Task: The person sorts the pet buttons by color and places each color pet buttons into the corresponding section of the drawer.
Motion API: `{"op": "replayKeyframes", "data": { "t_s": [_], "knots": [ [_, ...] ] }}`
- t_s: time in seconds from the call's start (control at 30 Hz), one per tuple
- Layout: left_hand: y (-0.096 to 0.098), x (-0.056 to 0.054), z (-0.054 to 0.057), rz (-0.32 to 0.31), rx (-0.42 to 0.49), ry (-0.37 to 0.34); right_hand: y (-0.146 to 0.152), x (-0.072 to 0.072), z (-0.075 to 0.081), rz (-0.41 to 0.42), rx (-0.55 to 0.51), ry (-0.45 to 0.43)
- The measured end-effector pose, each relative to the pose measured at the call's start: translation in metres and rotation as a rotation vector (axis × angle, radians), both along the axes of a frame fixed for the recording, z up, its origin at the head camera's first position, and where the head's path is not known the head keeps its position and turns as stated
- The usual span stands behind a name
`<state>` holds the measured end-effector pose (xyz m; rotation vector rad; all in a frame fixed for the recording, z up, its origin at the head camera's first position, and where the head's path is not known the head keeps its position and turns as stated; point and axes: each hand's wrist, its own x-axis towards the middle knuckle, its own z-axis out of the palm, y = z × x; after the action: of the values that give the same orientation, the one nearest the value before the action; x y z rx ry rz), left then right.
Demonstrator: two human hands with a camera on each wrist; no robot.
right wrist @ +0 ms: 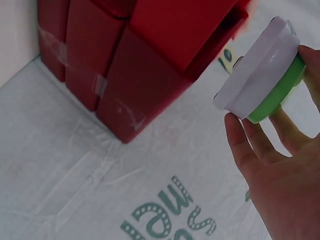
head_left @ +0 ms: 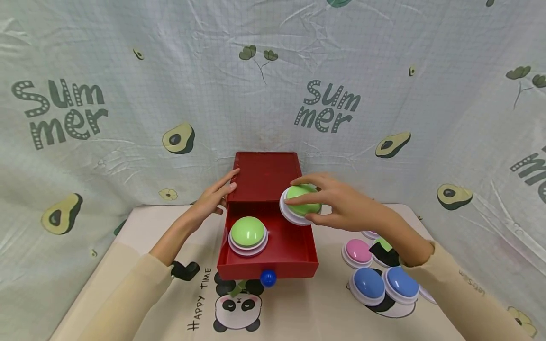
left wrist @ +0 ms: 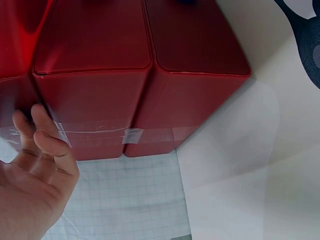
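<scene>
Our right hand (head_left: 337, 202) gripped a green button (head_left: 301, 191) by the red cabinet (head_left: 268, 176), near its right edge; our left hand (head_left: 210, 200), fingers loosely apart, touched its left side.

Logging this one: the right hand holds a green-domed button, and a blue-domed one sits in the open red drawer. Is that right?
Not quite: the button in the drawer is green-domed, not blue, as the head view shows. The right hand does hold a green-domed button.
</scene>
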<state>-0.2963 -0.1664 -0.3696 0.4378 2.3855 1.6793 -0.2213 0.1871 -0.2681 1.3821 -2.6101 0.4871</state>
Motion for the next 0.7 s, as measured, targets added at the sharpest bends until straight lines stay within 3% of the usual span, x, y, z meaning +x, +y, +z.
{"op": "replayKeyframes", "data": {
  "t_s": [0.27, 0.7],
  "knots": [
    [0.001, 0.000, -0.001, 0.000, 0.007, -0.003, -0.022, 0.000, -0.012, 0.073, 0.083, -0.034],
    [0.000, 0.001, 0.000, -0.006, 0.027, -0.005, -0.030, 0.002, -0.027, 0.039, 0.181, -0.112]
  ]
}}
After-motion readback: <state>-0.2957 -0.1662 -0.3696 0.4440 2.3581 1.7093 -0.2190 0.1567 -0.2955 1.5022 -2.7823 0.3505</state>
